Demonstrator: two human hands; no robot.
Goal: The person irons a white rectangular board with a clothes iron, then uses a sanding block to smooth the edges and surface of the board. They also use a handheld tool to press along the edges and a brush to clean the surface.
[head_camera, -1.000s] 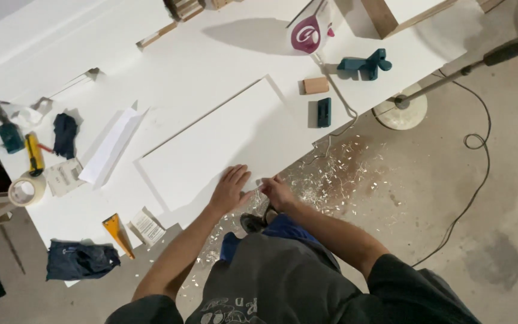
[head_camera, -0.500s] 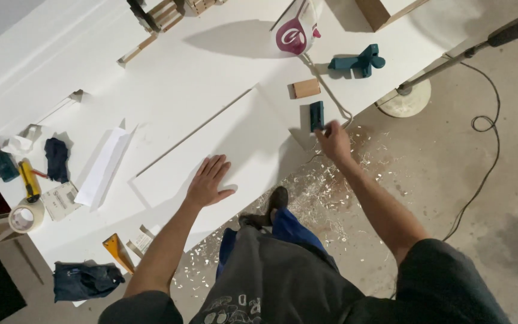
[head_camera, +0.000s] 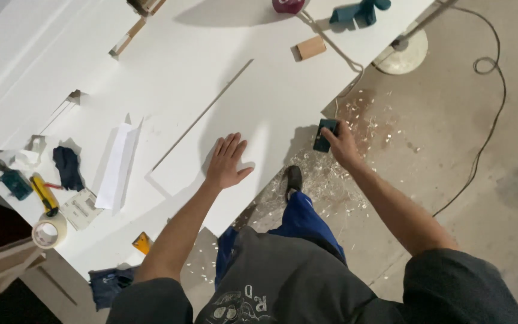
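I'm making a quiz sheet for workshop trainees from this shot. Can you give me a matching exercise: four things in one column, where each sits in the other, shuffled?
Things:
1. left hand
2. right hand
3. tape roll
4. small wooden block

Places:
A. grips a dark block at the white panel's edge
B. far side of the panel, by a cord
C. flat, spread on the panel
D. bench end, beside a yellow tool

Pairs: 1-C, 2-A, 3-D, 4-B

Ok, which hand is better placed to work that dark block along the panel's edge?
Right, probably. The right hand already grips the dark block at the white panel edge, while the left hand lies flat on the panel, bracing it.
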